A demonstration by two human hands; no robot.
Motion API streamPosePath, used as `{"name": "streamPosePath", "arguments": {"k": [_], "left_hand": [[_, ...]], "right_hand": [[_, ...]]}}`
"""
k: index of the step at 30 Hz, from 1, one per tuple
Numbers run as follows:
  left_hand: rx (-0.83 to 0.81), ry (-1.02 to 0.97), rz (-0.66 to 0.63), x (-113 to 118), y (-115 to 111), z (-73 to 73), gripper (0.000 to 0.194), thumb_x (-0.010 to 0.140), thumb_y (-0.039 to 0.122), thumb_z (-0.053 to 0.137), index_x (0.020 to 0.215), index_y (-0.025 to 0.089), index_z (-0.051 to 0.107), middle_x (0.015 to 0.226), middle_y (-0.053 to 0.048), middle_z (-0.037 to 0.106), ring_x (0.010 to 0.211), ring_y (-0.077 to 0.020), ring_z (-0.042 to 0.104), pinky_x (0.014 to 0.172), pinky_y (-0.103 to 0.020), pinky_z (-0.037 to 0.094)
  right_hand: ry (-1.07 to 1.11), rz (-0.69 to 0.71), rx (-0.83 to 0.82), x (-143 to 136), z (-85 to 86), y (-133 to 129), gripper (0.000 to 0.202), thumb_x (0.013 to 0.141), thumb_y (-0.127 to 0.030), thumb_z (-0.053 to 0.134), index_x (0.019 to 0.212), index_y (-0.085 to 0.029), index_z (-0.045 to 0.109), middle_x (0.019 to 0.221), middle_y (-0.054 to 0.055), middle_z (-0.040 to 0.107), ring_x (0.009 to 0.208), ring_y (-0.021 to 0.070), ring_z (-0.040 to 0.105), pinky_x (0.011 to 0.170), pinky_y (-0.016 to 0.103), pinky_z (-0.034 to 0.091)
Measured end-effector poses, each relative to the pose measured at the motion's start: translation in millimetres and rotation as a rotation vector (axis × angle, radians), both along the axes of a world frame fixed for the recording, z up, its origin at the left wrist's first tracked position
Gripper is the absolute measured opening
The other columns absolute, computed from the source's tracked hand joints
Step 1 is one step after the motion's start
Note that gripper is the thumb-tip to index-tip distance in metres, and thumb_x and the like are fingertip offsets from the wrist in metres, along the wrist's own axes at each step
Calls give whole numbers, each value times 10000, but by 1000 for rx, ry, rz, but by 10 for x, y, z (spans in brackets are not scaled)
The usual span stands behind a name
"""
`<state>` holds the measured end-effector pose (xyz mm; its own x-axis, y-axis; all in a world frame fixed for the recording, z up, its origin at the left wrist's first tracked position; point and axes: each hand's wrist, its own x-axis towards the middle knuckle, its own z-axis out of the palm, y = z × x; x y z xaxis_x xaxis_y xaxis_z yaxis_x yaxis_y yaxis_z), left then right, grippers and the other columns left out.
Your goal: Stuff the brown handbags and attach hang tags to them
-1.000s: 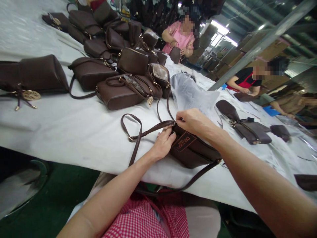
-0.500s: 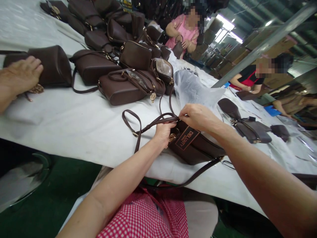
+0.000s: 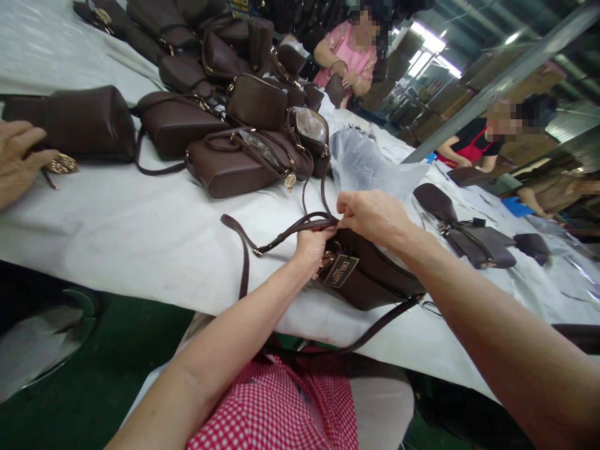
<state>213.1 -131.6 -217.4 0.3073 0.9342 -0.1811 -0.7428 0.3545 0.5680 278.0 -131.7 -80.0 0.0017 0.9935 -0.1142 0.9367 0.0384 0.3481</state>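
Note:
A dark brown handbag (image 3: pixel 375 275) lies on the white-covered table in front of me. My left hand (image 3: pixel 313 247) is closed round its handle end, beside a gold round charm (image 3: pixel 327 261). Against the bag's top edge, my right hand (image 3: pixel 363 212) pinches with thumb and fingers near the zipper end; the exact piece between them is too small to tell. A dark tag with gold lettering (image 3: pixel 342 271) hangs on the bag's front. The shoulder strap (image 3: pixel 244 240) loops out to the left over the cloth.
Several brown bags (image 3: pixel 239 165) stand beyond and to the left. Another person's hand (image 3: pixel 19 159) is at the far left by a bag. Clear plastic (image 3: pixel 368 162) lies behind my right hand. More bags (image 3: pixel 478 244) lie at right. People work across the table.
The tag has turned and swung a little left and down. The strap loop has opened out leftward. My right fingers have shifted slightly. The other person's hand at far left has moved off the bag's top.

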Motion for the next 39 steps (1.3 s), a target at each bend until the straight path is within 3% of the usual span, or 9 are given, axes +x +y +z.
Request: {"name": "streamPosePath", "arguments": {"k": [4,9,13,16,21,26,28,35,39], "left_hand": [[158,155,10,-5,60,-107,105,659,83,614,719,161,648,727,-5,671,701,-147,603,744,-279,461],[421,511,-44,-317,39,-208,161,698,55,553,716,174,661,794,-25,691,814,-168,622,834,-279,461],[443,692,-135,-628,-119,-216,150,673,52,540,699,165,635,715,-12,647,708,-149,593,695,-252,477],[305,622,-196,-784,-262,-171,71,667,106,566,693,162,602,681,-9,614,660,-144,583,574,-229,473],[32,262,-464,-992,-387,-75,84,626,154,592,708,136,590,620,-7,571,548,-110,539,482,-196,421],[-144,190,-528,-1160,-335,-82,79,615,156,600,674,130,555,628,2,547,474,-64,466,393,-155,307],[-119,228,-521,-1198,-306,-78,99,613,156,618,684,134,553,636,7,544,475,-62,464,376,-150,278],[17,311,-653,-1207,-266,-57,108,632,228,618,656,129,582,600,10,515,461,-58,394,377,-159,250],[200,624,-413,-1148,-238,-54,51,649,197,569,647,153,595,584,10,542,519,-90,459,446,-179,334]], "right_hand": [[-23,31,20,-58,4,-50,237,813,-237,631,1049,-224,654,934,52,725,823,220,645,546,262,291],[58,99,245,-119,-58,-500,211,937,-273,460,933,-168,643,915,102,681,767,208,628,570,265,338],[434,136,234,-54,-298,-890,239,930,-256,425,844,-167,629,758,68,662,697,183,622,637,271,421],[850,-28,137,-95,-503,-1018,236,904,-298,435,849,-180,632,730,47,668,648,169,642,590,266,479],[1600,-456,-52,-394,-793,-1050,407,818,-502,488,1002,-159,603,649,2,631,467,153,612,359,231,445],[1505,-405,236,-549,-1076,-1061,393,831,-465,516,1063,-172,639,640,-4,632,446,128,563,392,227,429],[1491,-387,286,-580,-1146,-1030,357,823,-440,548,1023,-173,676,617,-7,631,421,109,515,409,228,404],[2056,-639,410,-784,-1185,-810,350,676,-477,700,792,-152,643,500,-75,473,364,39,310,341,169,176],[1922,-625,509,-798,-1246,-794,320,693,-461,703,684,-156,607,507,-53,515,376,49,375,359,176,259]]}}
